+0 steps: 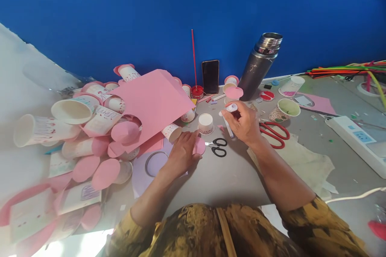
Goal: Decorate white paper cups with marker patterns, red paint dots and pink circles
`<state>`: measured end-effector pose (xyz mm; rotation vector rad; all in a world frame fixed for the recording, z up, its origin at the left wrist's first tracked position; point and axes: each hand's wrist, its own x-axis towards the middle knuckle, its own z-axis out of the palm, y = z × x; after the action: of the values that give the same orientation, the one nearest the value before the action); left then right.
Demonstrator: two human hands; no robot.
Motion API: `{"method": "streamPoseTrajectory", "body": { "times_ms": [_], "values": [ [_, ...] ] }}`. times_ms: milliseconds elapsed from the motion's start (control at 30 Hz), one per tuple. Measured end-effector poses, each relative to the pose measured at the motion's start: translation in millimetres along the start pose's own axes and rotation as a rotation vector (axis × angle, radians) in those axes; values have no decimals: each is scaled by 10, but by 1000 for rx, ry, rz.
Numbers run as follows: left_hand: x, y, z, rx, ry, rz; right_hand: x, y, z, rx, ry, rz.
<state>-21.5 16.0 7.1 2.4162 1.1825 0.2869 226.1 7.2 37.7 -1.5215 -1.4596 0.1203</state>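
My left hand (183, 151) is closed around a paper cup capped with a pink paper disc (199, 145), held sideways on the grey table (223, 176). My right hand (243, 122) grips a white marker (229, 117), its cap end up, a little right of that cup. Small black scissors (218, 147) lie between my hands. An upright white paper cup (206, 123) stands just beyond them.
A heap of decorated cups with pink lids (90, 128) and a pink paper sheet (150, 102) fills the left. Against the blue wall stand a phone (210, 76) and a steel flask (259, 66). Red scissors (276, 132), cups, a power strip (358, 138) and pipe cleaners (346, 69) lie right.
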Motion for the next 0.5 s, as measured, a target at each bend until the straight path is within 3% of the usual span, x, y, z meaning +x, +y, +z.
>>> {"method": "streamPoseTrajectory", "body": {
  "times_ms": [200, 367, 500],
  "values": [
    [13, 9, 61, -5, 68, -14, -2, -18, -6, 15, -3, 13],
    [-13, -25, -17, -337, 243, -166, 2, -15, -15, 2, 5, 13],
    [37, -18, -238, -668, 244, -270, 9, 14, -8, -10, 0, 24]
  ]
}}
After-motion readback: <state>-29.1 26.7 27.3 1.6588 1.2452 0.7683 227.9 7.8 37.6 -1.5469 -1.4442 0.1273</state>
